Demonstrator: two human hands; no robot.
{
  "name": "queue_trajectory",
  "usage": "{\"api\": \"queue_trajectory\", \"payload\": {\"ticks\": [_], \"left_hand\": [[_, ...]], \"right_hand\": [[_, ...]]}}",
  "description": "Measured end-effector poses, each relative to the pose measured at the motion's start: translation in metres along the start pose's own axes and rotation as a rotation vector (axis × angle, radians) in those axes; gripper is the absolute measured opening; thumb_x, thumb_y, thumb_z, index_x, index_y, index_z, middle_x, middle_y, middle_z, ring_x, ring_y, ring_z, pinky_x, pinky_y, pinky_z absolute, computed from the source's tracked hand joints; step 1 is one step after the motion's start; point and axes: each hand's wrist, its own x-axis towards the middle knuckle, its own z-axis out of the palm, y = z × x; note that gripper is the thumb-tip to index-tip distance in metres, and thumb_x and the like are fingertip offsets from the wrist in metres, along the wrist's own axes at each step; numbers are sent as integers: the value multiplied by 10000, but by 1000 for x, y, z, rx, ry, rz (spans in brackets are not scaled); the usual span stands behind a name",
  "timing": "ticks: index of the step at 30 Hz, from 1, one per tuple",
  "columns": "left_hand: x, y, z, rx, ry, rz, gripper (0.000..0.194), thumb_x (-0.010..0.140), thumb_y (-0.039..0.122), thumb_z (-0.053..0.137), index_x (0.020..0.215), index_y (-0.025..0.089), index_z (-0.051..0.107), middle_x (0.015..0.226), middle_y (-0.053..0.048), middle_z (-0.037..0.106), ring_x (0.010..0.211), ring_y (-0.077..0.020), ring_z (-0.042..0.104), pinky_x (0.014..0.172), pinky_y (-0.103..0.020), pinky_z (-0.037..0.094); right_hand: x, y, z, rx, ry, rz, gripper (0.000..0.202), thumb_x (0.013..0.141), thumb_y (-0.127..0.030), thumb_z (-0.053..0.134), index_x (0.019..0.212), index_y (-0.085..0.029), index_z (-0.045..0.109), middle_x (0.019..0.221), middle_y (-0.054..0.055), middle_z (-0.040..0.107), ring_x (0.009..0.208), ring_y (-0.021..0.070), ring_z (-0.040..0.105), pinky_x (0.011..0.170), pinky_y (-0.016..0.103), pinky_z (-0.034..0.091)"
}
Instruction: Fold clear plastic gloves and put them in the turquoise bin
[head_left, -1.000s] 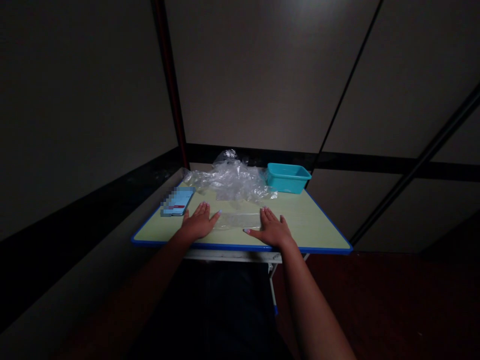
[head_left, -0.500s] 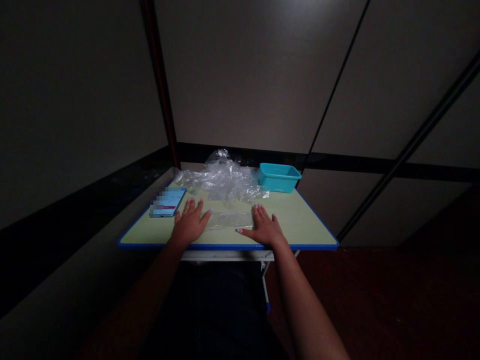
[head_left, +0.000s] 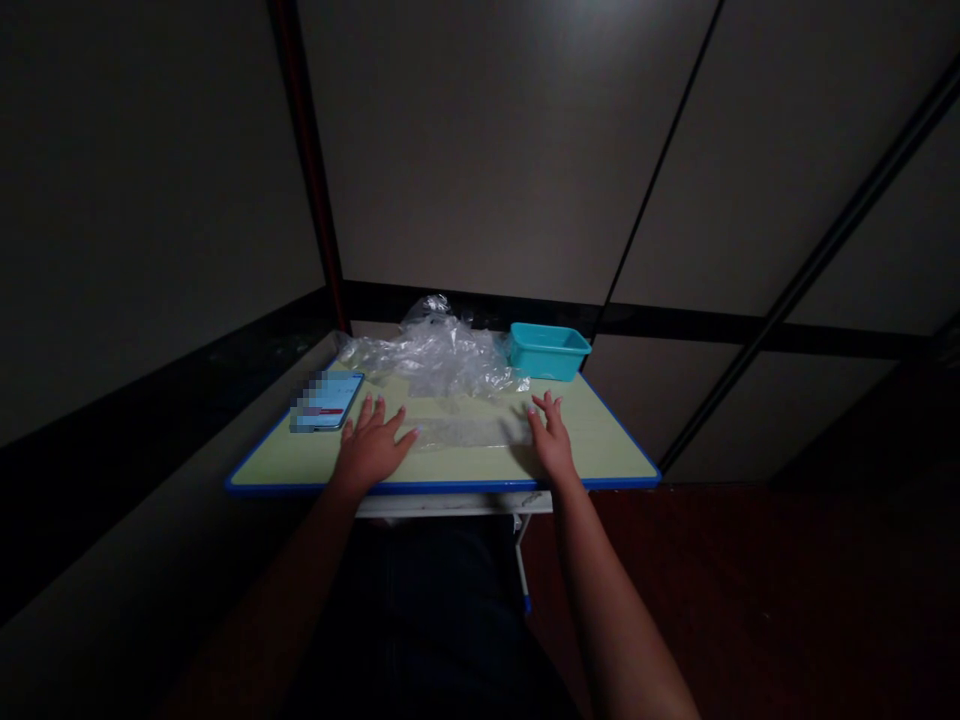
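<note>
A flat, clear plastic bag or sheet (head_left: 472, 433) lies on the table between my hands, its outline faint. My left hand (head_left: 373, 448) rests with fingers spread at its left end, holding nothing. At the right end, my right hand (head_left: 552, 438) is raised a little above the table, fingers apart and slightly bent, with a shadow beside it. Behind both hands spreads a crumpled heap of clear plastic bags (head_left: 450, 355).
A turquoise plastic basket (head_left: 550, 352) stands at the back right of the small table (head_left: 607, 440), which has a blue edge. A phone (head_left: 337, 398) lies at the left, close to my left hand. Wall panels rise behind and on the left.
My right hand has lifted off the plastic and moved right, its fingers now bent upward. My left hand stays in nearly the same place. The view has shifted slightly.
</note>
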Motion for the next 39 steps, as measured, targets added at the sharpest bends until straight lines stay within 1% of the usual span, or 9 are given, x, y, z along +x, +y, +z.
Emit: {"api": "queue_trajectory", "payload": {"ticks": [2,4,9,14,18,22,26,28,39], "left_hand": [[0,0,1,4,31,14,570,939,529,372,1434,255,442,1576,-147,252,1478,-332,82,1120,-561,241],[-1,-1,2,0,37,30,577,935,546,365,1438,271,435,1581,-140,242,1477,-344,64,1118,-571,236],[-1,0,2,-13,-1,40,590,926,575,355,1451,309,403,1595,-115,208,1477,-351,26,1121,-604,188],[-1,0,-1,-20,-33,33,612,914,604,355,1463,333,369,1606,-92,175,1477,-348,-2,1121,-609,181],[-2,1,-2,-10,-48,34,630,904,607,387,1466,324,366,1602,-105,177,1477,-349,3,1122,-608,181],[-3,2,-3,-41,-26,22,601,932,558,352,1475,301,356,1600,-116,184,1476,-353,21,1122,-609,190],[-4,2,-3,-71,5,-8,526,979,433,265,1475,285,362,1591,-112,226,1479,-336,56,1126,-596,203],[-4,2,-3,-76,21,-29,525,985,420,244,1475,276,363,1585,-112,249,1479,-334,78,1129,-586,208],[-2,1,0,-16,-12,-4,656,919,574,362,1485,244,344,1583,-161,225,1472,-372,72,1117,-618,182]], "right_hand": [[1,3,-1,22,23,-5,498,962,-373,333,1372,-131,480,1572,145,259,1483,203,80,1162,438,208],[1,2,0,-29,-5,-13,499,961,-355,348,1401,-141,444,1580,131,244,1483,196,82,1162,443,208],[-5,-12,5,-371,-240,-58,573,945,-421,418,1475,-219,339,1604,80,166,1487,235,62,1136,612,112],[-8,-24,8,-628,-413,-89,683,944,-542,349,1521,-195,231,1613,88,92,1487,229,56,1144,590,73],[-8,-26,8,-676,-481,-102,672,955,-550,291,1518,-184,245,1605,88,142,1485,224,88,1144,586,80],[-8,-24,8,-666,-471,-117,652,958,-541,292,1515,-204,254,1603,75,160,1484,230,92,1137,600,102],[-7,-19,9,-634,-394,-104,620,976,-496,278,1526,-216,219,1611,71,115,1487,226,67,1139,591,128],[-7,-17,10,-622,-361,-92,596,985,-462,285,1525,-220,220,1612,70,116,1487,226,63,1137,596,128],[-8,-18,9,-605,-310,-86,628,958,-446,371,1510,-170,255,1607,95,135,1487,234,61,1134,611,134]]}}
